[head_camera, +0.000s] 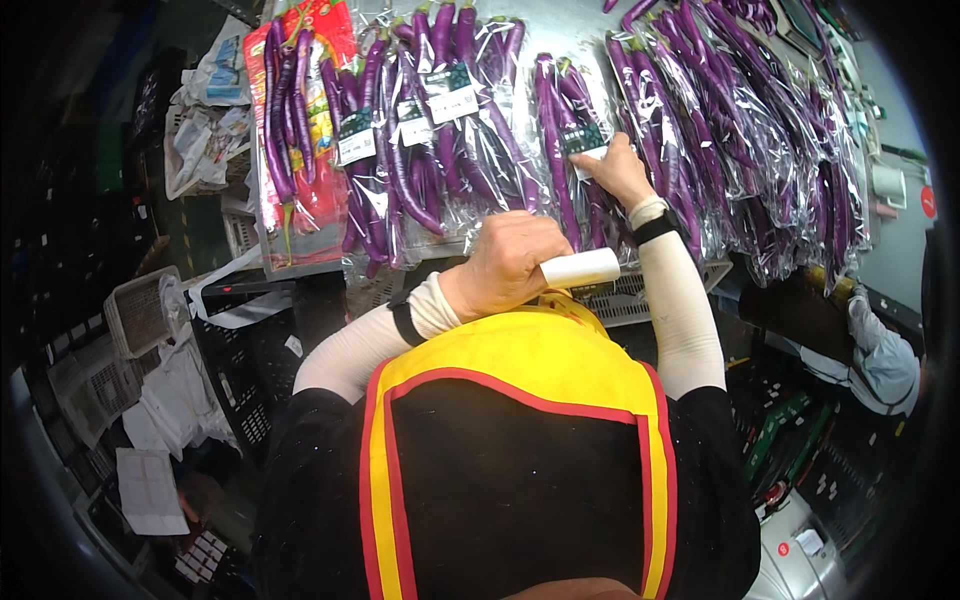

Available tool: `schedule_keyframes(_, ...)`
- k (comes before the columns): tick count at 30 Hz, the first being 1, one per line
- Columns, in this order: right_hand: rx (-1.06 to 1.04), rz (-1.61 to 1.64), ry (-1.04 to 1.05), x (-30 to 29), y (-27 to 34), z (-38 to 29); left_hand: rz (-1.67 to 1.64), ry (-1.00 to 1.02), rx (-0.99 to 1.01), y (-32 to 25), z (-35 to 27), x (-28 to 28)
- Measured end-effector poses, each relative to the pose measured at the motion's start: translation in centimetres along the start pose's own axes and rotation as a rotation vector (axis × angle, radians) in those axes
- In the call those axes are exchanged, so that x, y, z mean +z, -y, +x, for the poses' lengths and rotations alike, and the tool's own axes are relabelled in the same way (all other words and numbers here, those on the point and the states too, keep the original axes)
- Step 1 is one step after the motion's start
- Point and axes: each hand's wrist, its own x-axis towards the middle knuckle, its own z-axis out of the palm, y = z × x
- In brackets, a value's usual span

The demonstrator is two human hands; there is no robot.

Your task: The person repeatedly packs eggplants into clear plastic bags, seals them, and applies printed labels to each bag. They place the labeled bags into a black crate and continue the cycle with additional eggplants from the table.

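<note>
My left hand (512, 259) is closed around a white paper roll (581, 268) just past the table's near edge. With thumb and fingers spread, my right hand (616, 171) presses at a label (587, 142) on a clear bag of long purple eggplants (555, 127); the label bears writing. Left of it lie several bagged eggplants (412, 180) with labels (452, 94). Farther left, loose eggplants (282, 112) rest on a red printed plastic sheet (324, 206). A large pile of bagged eggplants (720, 112) covers the table's right side.
Beside the table at left stands a white basket (174, 154) of plastic scraps. Below it are a pale plastic crate (139, 311) and a black crate (240, 367) with a white strip draped over it. Another person (881, 360) is at the right, below the table.
</note>
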Motion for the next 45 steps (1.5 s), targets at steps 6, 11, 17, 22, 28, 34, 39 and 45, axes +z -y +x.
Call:
schedule_keyframes(6,-0.003,0.36,0.157,-1.4,-0.2,0.3,-0.382,0.046,0.03,-0.6,-1.1,-1.3)
schedule_keyframes(11,-0.005,0.239,0.119,1.9,-1.5,-0.4,-0.466,0.013,0.038,-2.0,-1.8,-2.5)
schedule_keyframes(17,0.13,0.168,-0.129,-1.5,-1.8,0.0,-0.587,0.054,0.132,-1.2,-3.3,-3.5)
schedule_keyframes(22,-0.126,0.107,-0.141,-12.4,3.8,0.4,-0.436,0.367,0.07,-0.6,-4.8,-3.9)
schedule_keyframes(28,-0.305,0.843,0.037,-12.9,15.1,-1.4,-0.442,0.511,0.009,-0.8,-4.7,-3.4)
schedule_keyframes(34,-0.258,0.68,-0.027,0.7,20.2,0.8,-0.555,0.351,-0.146,-1.5,-3.6,-2.0)
schedule_keyframes(39,-0.384,0.426,-0.322,-0.6,12.0,-0.2,-0.676,0.133,-0.31,-0.4,-2.5,-2.6)
schedule_keyframes(45,0.304,-0.537,-0.094,-6.4,-3.9,-6.5,-0.583,0.083,-0.231,1.4,-1.8,-1.8)
